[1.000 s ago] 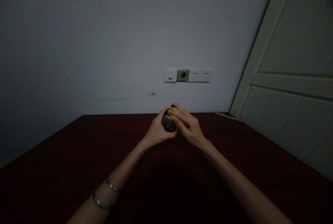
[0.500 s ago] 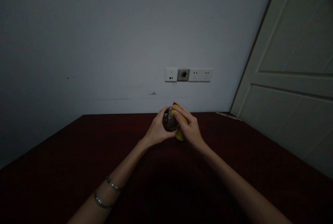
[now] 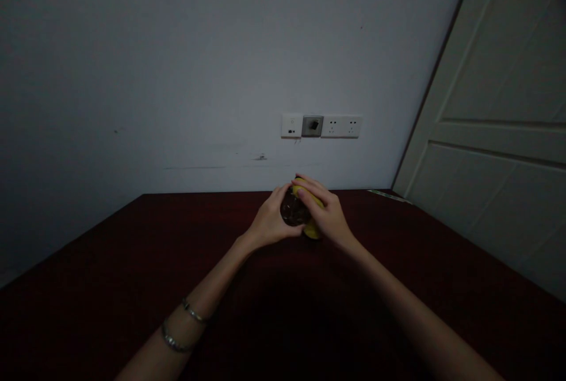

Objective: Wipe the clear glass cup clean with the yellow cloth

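Note:
A clear, see-through jar (image 3: 292, 210) with a round yellow lid (image 3: 312, 230) is held on its side above the table. My left hand (image 3: 270, 217) curves around the see-through body, thumb below and fingers above. On the lid end, my right hand (image 3: 331, 214) is closed, its fingers over the top edge and its thumb against the yellow face. Part of the lid is hidden behind those right fingers. Inside the clear part it is too dark to make out any contents.
A dark red table (image 3: 177, 239) stretches to the pale wall (image 3: 198, 62). White sockets (image 3: 341, 127) and a grey switch plate (image 3: 312, 126) sit on the wall above it. At the right stands a panelled door (image 3: 495, 133); a thin strip (image 3: 389, 196) lies at the table's back right edge.
The jar and both hands have shifted slightly to the right. White glints on the clear part have lessened. Both hands keep their hold.

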Tool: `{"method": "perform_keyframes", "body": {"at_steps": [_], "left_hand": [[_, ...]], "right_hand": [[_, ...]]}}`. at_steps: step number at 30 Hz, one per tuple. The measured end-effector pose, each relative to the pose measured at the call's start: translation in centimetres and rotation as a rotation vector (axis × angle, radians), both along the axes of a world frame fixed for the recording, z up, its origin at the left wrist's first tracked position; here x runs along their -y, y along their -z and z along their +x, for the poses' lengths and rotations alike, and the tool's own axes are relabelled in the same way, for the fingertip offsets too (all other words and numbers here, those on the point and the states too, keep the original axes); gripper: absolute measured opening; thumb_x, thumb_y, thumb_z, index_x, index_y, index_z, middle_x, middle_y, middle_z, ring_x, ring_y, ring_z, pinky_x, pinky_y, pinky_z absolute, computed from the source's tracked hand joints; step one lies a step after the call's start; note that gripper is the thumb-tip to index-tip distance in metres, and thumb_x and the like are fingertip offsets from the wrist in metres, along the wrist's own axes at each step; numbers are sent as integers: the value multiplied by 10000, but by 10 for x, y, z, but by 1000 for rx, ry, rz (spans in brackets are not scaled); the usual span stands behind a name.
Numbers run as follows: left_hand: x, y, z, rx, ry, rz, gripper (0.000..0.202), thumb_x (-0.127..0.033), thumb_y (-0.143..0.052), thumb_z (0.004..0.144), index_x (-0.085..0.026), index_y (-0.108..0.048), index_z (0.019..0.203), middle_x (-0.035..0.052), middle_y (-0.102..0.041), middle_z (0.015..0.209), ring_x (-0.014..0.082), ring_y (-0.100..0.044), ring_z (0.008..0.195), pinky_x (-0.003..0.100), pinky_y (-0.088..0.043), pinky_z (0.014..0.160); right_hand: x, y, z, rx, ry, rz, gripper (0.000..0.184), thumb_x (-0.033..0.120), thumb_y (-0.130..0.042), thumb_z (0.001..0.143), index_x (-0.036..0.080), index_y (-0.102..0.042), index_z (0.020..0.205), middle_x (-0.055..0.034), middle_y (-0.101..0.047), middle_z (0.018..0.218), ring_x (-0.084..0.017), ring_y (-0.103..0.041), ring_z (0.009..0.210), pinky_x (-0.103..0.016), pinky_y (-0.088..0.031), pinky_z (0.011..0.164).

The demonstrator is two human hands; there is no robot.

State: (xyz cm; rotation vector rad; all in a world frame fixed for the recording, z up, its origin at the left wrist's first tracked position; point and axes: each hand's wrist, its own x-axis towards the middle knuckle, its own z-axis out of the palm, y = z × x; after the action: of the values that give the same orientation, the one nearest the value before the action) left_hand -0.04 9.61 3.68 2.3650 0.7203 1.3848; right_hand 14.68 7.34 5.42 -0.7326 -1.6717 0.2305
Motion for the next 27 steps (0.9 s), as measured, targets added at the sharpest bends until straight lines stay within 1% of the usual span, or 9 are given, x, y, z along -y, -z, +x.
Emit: {"method": "perform_keyframes", "body": {"at_steps": [2, 4, 8, 12, 15, 18, 21, 24, 27], "left_hand": [[-1, 1, 1, -15, -20, 21, 803, -233, -721, 551, -160, -383, 1276, 129, -488, 1247, 277, -480, 1145, 457, -385, 981], [-2, 2, 1, -24, -36, 10, 799, -235, -730, 537, -159, -404, 1262, 123, -505, 1226, 275, -491, 1125, 450, -392, 971], [-4, 4, 1, -35, -76, -75, 595, -245, -716, 568, -163, -508, 1119, 84, -586, 1053, 237, -569, 952, 392, -472, 837], [-4, 6, -1, -21, -120, -156, 428, -302, -695, 613, -174, -544, 993, 43, -599, 892, 184, -584, 768, 323, -498, 681], [-1, 3, 0, -34, -105, -143, 492, -286, -708, 593, -174, -532, 1038, 54, -606, 943, 196, -592, 812, 335, -497, 720], [4, -1, 1, -50, -89, -108, 641, -269, -742, 546, -179, -506, 1136, 86, -594, 1085, 241, -574, 970, 388, -468, 847], [6, -3, 3, -45, -62, -130, 708, -297, -754, 541, -175, -486, 1185, 104, -581, 1142, 262, -558, 1028, 418, -447, 891], [6, 0, 4, -28, -40, -183, 681, -298, -748, 554, -162, -495, 1171, 97, -610, 1086, 242, -591, 944, 391, -478, 828], [4, 2, 3, 6, 8, -243, 605, -232, -725, 569, -153, -514, 1131, 64, -639, 979, 201, -606, 828, 326, -499, 724]], "right_hand": [[-3, -1, 2, -32, -7, -56, 256, 334, -526, 847, 259, -664, 1049, -64, -639, 1149, -207, -556, 1120, -436, -394, 1010], [-2, -1, 4, 19, 12, -33, 265, 321, -519, 853, 249, -654, 1069, -73, -624, 1171, -206, -551, 1126, -432, -405, 1001], [5, 1, 6, 318, 64, 165, 300, 254, -510, 853, 260, -616, 1133, -62, -486, 1340, -231, -427, 1250, -472, -368, 1028], [9, 3, 6, 538, 13, 278, 335, 233, -539, 828, 287, -597, 1153, -31, -445, 1377, -250, -320, 1319, -516, -347, 1036], [4, 6, 7, 415, 7, 253, 320, 241, -522, 841, 293, -600, 1146, -36, -471, 1354, -234, -398, 1271, -494, -371, 1022], [-6, 9, 9, 179, 5, 129, 289, 276, -484, 869, 280, -617, 1125, -54, -537, 1286, -207, -512, 1168, -433, -410, 993], [-11, 10, 12, 60, -3, 31, 277, 322, -472, 875, 273, -641, 1089, -55, -612, 1189, -202, -563, 1106, -420, -419, 980], [-7, 7, 12, 120, 3, 54, 276, 305, -479, 870, 279, -637, 1095, -52, -582, 1235, -208, -545, 1130, -431, -416, 979], [3, 4, 9, 253, -31, 172, 282, 256, -513, 844, 297, -635, 1095, -32, -526, 1305, -221, -467, 1214, -463, -376, 1013]]}}
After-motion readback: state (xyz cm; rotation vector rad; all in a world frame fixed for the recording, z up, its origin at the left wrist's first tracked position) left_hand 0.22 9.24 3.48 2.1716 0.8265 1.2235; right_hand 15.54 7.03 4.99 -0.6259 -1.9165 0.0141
